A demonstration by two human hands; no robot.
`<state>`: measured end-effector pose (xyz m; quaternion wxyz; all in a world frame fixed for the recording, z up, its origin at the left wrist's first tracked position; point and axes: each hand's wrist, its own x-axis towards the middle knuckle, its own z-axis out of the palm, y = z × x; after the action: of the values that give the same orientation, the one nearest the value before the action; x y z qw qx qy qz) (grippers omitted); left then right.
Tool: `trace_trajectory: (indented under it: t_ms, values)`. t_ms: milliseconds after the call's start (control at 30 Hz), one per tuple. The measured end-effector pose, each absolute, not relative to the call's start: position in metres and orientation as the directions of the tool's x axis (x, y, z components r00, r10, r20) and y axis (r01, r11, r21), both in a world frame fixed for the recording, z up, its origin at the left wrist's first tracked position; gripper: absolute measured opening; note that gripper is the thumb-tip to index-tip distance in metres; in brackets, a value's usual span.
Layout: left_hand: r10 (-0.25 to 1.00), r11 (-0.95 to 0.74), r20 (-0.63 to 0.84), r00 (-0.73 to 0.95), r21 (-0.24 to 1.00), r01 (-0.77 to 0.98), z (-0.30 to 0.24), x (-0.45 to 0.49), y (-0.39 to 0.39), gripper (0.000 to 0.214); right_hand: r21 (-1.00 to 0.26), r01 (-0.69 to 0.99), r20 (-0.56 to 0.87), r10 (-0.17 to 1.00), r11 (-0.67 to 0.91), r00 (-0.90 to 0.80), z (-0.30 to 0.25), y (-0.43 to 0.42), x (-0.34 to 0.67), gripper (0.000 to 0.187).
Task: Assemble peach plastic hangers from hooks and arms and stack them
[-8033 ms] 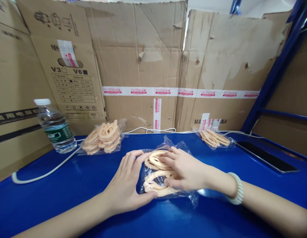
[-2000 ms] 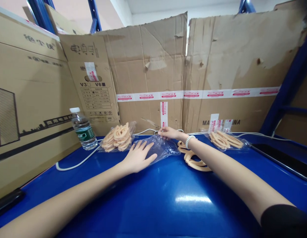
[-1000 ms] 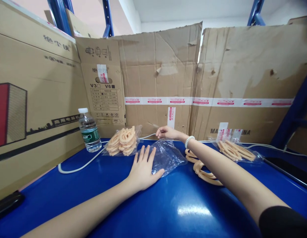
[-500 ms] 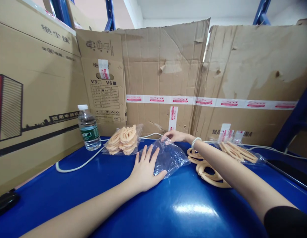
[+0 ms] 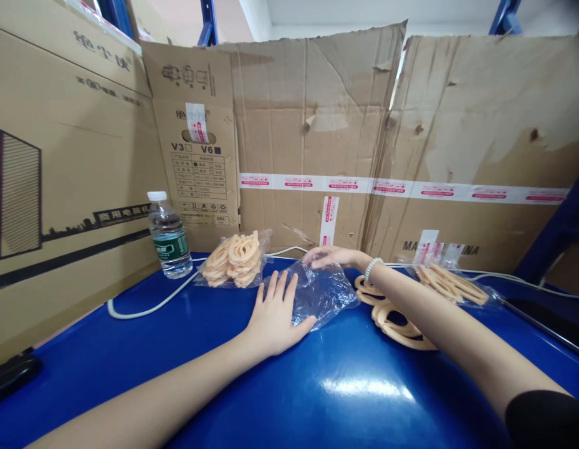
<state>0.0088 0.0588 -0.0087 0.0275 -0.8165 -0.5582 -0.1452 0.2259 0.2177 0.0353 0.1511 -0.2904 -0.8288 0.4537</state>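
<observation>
Your left hand [image 5: 275, 317] lay spread, gripping nothing, at the edge of the clear bag [image 5: 324, 296] on the table [image 5: 252, 399]; your right hand [image 5: 333, 255], half-curled at its far side (hold unclear). Light pressure risked it slipping.

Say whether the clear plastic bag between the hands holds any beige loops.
No: the blue tabletop shows through the clear plastic bag, and the loose beige loops lie outside it, to its right.

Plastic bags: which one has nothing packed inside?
The middle bag, lying flat by the left hand; the left bag and right bag each hold beige loops.
</observation>
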Motion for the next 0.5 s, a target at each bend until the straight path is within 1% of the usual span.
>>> trace_trajectory:
  t_ms: [67, 133, 267, 400, 500]
  values:
    - [0.904, -0.376, 0.263, 0.337, 0.115, 0.92, -0.008, 0.009, 0.059, 0.088, -0.812, 0.384, 0.024, 0.682, 0.44, -0.731, 0.029, 0.222, 0.222, 0.032]
    - [0.904, -0.373, 0.266, 0.334, 0.111, 0.921, -0.008, 0.009, 0.058, 0.088, -0.777, 0.443, 0.047, 0.743, 0.447, -0.668, 0.021, 0.229, 0.217, 0.027]
    - [0.904, -0.372, 0.265, 0.336, 0.098, 0.923, -0.007, 0.009, 0.058, 0.086, -0.695, 0.578, 0.017, 0.813, 0.428, -0.582, 0.007, 0.239, 0.209, 0.027]
    - [0.915, -0.366, 0.218, 0.34, 0.091, 0.926, -0.006, 0.009, 0.058, 0.081, -0.602, 0.679, -0.026, 0.84, 0.42, -0.542, 0.002, 0.239, 0.207, 0.03]
    - [0.925, -0.362, 0.163, 0.344, 0.092, 0.928, -0.005, 0.009, 0.059, 0.081, -0.539, 0.726, -0.038, 0.849, 0.426, -0.527, 0.009, 0.236, 0.214, 0.03]
